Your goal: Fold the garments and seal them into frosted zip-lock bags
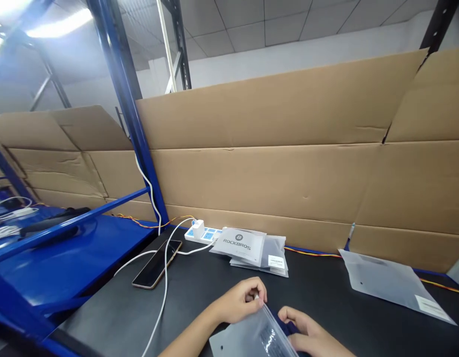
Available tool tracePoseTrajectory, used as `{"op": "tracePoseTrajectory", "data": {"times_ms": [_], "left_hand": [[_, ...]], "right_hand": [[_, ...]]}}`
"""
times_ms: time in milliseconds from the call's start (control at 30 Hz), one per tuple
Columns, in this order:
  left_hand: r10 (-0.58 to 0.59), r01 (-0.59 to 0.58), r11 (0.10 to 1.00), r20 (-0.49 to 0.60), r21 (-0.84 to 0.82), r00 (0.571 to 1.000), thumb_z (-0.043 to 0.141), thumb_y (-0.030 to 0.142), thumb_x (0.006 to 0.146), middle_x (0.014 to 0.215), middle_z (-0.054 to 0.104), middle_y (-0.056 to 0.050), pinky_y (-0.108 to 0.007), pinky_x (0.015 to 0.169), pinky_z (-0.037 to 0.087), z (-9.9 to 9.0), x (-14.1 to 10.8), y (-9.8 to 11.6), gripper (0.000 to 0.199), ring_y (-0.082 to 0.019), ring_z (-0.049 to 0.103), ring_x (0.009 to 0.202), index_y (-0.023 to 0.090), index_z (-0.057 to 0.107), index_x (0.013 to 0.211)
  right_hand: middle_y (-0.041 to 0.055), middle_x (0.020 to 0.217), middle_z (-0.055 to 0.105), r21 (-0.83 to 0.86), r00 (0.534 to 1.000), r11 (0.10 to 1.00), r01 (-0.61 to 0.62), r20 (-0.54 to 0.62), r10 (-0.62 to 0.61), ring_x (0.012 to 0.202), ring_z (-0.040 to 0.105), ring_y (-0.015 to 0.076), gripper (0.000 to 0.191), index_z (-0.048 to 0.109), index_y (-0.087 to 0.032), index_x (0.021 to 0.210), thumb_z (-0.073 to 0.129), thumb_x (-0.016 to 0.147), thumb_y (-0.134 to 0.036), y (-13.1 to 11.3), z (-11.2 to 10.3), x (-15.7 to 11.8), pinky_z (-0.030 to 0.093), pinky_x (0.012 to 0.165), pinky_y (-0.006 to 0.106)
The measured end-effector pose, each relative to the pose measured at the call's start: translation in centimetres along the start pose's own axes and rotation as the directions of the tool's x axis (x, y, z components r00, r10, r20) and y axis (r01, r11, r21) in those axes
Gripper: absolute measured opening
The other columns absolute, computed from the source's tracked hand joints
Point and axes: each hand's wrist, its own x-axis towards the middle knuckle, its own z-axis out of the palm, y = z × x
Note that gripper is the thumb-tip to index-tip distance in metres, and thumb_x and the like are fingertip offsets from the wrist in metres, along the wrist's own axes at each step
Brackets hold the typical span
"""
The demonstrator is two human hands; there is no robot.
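Near the bottom centre, my left hand (242, 300) pinches the upper corner of a frosted translucent bag (251, 337). My right hand (303, 329) is curled around some dark blue material (288, 327) beside the bag's right edge, where the bag's clear strip runs. The lower part of the bag is cut off by the frame. Behind my hands lies a small stack of packed bags, the top one a ROCKBROS bag (241, 244). Another frosted bag (395, 283) with a white label lies flat on the right of the black table (199, 282).
A phone (157, 264) lies at left, with a white cable (165, 287) looping over it. Behind it is a power strip (209, 234) with a plugged-in charger. A cardboard wall (266, 183) closes the back; a blue metal post (134, 114) stands at left.
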Motion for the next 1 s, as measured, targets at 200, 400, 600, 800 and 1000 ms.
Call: {"op": "tracePoseTrajectory", "data": {"times_ms": [200, 400, 600, 800, 1000], "left_hand": [[-0.032, 0.032, 0.997, -0.003, -0.07, 0.999, 0.062, 0.038, 0.091, 0.092, 0.061, -0.003, -0.025, 0.071, 0.04, 0.4, 0.0, -0.2, 0.023, -0.012, 0.052, 0.075, 0.017, 0.054, 0.088], [-0.057, 0.05, 0.991, -0.047, -0.121, 0.997, 0.062, 0.044, 0.09, 0.091, 0.061, -0.003, -0.024, 0.068, 0.038, -0.3, 0.2, -0.6, 0.029, -0.012, 0.052, 0.073, 0.018, 0.05, 0.087], [-0.072, 0.063, 0.99, -0.073, -0.126, 0.995, 0.062, 0.051, 0.089, 0.092, 0.061, -0.003, -0.024, 0.067, 0.037, -1.4, 0.4, -0.6, 0.035, -0.013, 0.053, 0.075, 0.019, 0.049, 0.085], [-0.168, 0.175, 0.983, 0.121, -0.051, 0.978, 0.071, 0.053, 0.08, 0.081, 0.068, -0.002, -0.026, 0.068, 0.044, -4.7, -1.0, 1.2, 0.039, -0.015, 0.06, 0.073, 0.017, 0.059, 0.074], [-0.198, 0.189, 0.978, 0.094, 0.09, 0.976, 0.063, 0.048, 0.088, 0.092, 0.072, -0.004, -0.027, 0.075, 0.046, -1.6, -0.3, 1.0, 0.033, -0.017, 0.062, 0.081, 0.019, 0.072, 0.1]], "right_hand": [[0.0069, 0.103, 0.071, 0.071, 0.964, 0.994, -0.086, 0.258, 0.065, 0.105, 0.062, 0.0263, 0.061, 0.073, -0.018, 0.104, 0.051, 0.084, -0.072, -0.8, 1.4, -0.3, 0.043, 0.096, 0.034], [0.0041, 0.124, 0.065, -0.255, 0.995, 0.963, 0.082, 0.069, -0.066, 0.119, 0.055, 0.0271, 0.057, 0.062, -0.029, 0.126, 0.048, 0.088, -0.069, -1.3, 0.1, -1.4, 0.038, 0.105, 0.036], [0.0052, 0.132, 0.062, -0.42, 0.999, 0.908, -0.006, -0.045, -0.015, 0.125, 0.051, 0.03, 0.05, 0.065, -0.029, 0.124, 0.047, 0.091, -0.063, -1.6, -1.3, -1.9, 0.033, 0.11, 0.041], [0.0038, 0.1, 0.067, -0.607, 0.94, 0.792, 0.067, -0.227, -0.254, 0.093, 0.059, 0.0222, 0.04, 0.062, -0.025, 0.118, 0.067, 0.083, -0.043, -0.8, -3.9, -1.3, 0.046, 0.085, 0.033], [-0.0019, 0.073, 0.057, -0.562, 0.964, 0.82, 0.105, -0.144, -0.223, 0.071, 0.05, 0.0146, 0.017, 0.064, -0.019, 0.086, 0.058, 0.087, -0.035, -0.4, -2.7, -0.6, 0.04, 0.066, 0.026]]}}
